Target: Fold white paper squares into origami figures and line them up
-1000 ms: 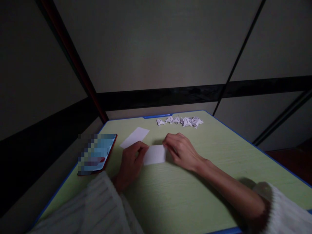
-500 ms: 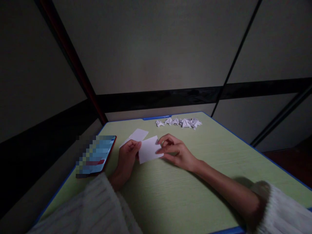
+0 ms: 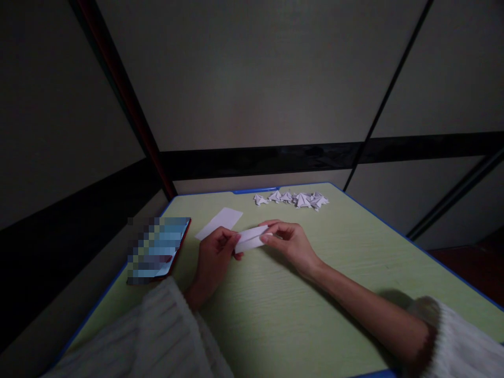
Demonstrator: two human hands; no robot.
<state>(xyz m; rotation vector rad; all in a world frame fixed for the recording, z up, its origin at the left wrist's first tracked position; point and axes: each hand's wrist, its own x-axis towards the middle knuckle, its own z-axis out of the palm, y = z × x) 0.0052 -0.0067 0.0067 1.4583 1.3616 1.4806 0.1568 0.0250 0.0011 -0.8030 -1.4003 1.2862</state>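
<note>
A small white sheet of paper (image 3: 251,239) is held above the table between both hands, its near edge bent up toward the far edge. My left hand (image 3: 216,257) pinches its left end, thumb on top. My right hand (image 3: 291,242) grips the right end between thumb and fingers. Just beyond my left hand, another white sheet of paper (image 3: 221,221) lies flat. Farther back sit several folded white paper figures (image 3: 303,200), bunched together toward the right.
A phone or tablet (image 3: 161,249) with a lit, blurred screen and red edge lies at the left of the light green table (image 3: 354,247). The table has a blue rim. Grey panels with a dark band (image 3: 260,161) stand directly behind it.
The paper was flat and is now bent over on itself. My right hand has closed onto its right end, and my left hand has shifted slightly to the right.
</note>
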